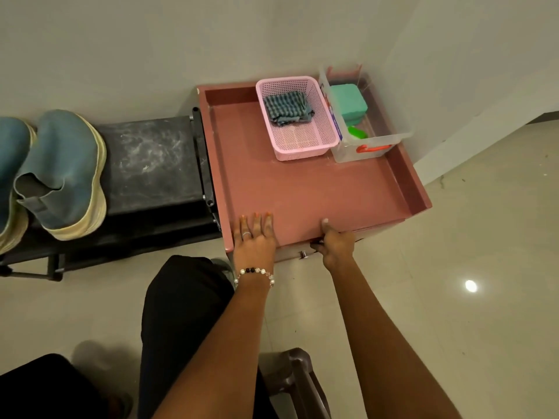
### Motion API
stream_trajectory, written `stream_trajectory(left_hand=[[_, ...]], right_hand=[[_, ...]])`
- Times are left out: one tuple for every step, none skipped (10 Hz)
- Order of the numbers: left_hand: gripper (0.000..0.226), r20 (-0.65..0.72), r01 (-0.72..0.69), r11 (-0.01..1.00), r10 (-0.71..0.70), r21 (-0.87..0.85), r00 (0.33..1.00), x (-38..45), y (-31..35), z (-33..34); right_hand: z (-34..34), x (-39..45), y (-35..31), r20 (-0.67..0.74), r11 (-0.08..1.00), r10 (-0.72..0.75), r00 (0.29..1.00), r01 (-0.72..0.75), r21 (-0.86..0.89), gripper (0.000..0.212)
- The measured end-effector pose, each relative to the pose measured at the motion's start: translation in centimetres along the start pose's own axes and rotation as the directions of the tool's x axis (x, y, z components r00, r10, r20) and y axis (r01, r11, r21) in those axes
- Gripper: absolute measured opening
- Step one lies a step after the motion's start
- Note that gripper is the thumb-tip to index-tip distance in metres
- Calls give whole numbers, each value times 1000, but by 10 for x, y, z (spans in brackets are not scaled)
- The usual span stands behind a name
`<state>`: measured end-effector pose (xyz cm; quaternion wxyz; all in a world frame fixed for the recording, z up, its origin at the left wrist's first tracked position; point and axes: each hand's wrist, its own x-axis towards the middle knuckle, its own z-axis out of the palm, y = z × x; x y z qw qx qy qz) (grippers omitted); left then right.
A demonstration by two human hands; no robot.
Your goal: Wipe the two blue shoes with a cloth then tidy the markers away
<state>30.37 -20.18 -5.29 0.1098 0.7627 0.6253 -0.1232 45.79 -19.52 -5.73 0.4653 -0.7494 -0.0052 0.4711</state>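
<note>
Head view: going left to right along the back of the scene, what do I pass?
Blue shoes → bare black bench top → pink basket holding the striped cloth → clear box with the green case.

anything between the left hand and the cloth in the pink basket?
Nothing visible. Left hand lies flat on the pink cabinet top's front edge; bare surface runs to the pink basket, open-topped, striped cloth exposed inside.

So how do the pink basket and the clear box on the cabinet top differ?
The pink basket is opaque perforated mesh holding a folded checked cloth; the clear box is see-through with an orange handle, holding green items. Both are open-topped and stand side by side at the back of the pink cabinet top.
</note>
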Motion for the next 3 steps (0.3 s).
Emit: stream_trajectory(left_hand=[[57,78,1,1000,0,-12,997,1,5,-13],[51,120,-95,995,93,12,988,12,1,-39],[40,174,-331,917,371,-222,912,37,-37,-70]], right_hand=[[0,0,-8,24,1000,12,1000,-12,8,18],[-3,-7,-26,40,926,56,998,-37,-376,18],[20,-19,-54,132,738,-21,991,105,-667,14]])
